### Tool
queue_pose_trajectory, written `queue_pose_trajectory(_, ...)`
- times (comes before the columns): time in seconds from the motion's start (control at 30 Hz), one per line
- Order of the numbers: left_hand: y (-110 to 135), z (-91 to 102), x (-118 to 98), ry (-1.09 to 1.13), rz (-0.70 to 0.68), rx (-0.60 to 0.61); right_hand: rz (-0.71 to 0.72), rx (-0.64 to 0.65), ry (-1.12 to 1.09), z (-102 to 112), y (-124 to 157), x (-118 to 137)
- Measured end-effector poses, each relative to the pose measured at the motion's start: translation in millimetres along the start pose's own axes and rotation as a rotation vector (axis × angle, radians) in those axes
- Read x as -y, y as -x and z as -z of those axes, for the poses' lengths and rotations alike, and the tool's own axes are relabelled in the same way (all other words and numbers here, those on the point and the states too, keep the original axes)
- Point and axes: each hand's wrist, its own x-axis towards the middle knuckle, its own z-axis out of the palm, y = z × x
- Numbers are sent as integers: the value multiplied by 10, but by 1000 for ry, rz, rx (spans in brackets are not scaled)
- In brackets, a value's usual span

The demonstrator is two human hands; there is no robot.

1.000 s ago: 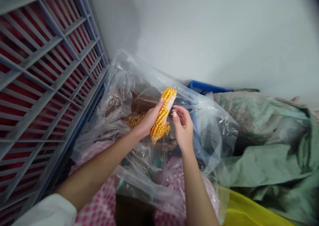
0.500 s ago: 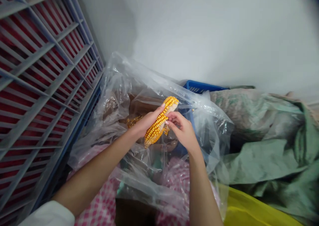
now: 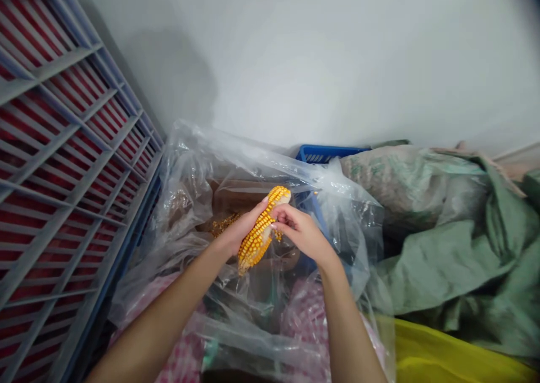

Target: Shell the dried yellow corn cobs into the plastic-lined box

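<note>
My left hand (image 3: 230, 235) grips a dried corn cob (image 3: 255, 242) inside the mouth of a clear plastic bag (image 3: 185, 169). Its orange-yellow kernels run in tight rows, with a pale bare patch near the tip. The curled fingers (image 3: 280, 217) of my right hand (image 3: 301, 235) pinch kernels near that end.

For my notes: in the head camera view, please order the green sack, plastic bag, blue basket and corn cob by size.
Green woven sack and clear plastic bag: they look similar, so unranked.
Then blue basket and corn cob: unsure, since the basket is mostly hidden.
</note>
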Motion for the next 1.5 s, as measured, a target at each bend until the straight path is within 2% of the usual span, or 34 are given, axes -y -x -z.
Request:
queue_pose_trajectory(0.1, 31, -49, -12, -16, 100, -28, 19, 2, -4, 17, 5, -10)
queue_pose_trajectory(0.3, 64, -106, -33, -9, 98, -54, 0, 9, -120, 72, 27, 5)
queue_pose_trajectory(0.43, 62, -102, -57, -1, 65, -32, -7, -20, -227, 84, 44, 51)
queue_pose_trajectory(0.67, 65, -134, -83, 61, 14, -47, 23, -162, -106, -1, 10, 62)
queue_pose_trajectory(0.97, 115, -179, -114, 20, -70, -62, 33, -181, -97, -69, -17, 77)
queue_pose_trajectory(1.33, 116, -130, -82, -31, -131, -53, -122, -260, -477, -137, -53, 64)
queue_pose_trajectory(1.5, 128, -151, -89, 2, -172, -28, -98, -262, -485, -158, -41, 101)
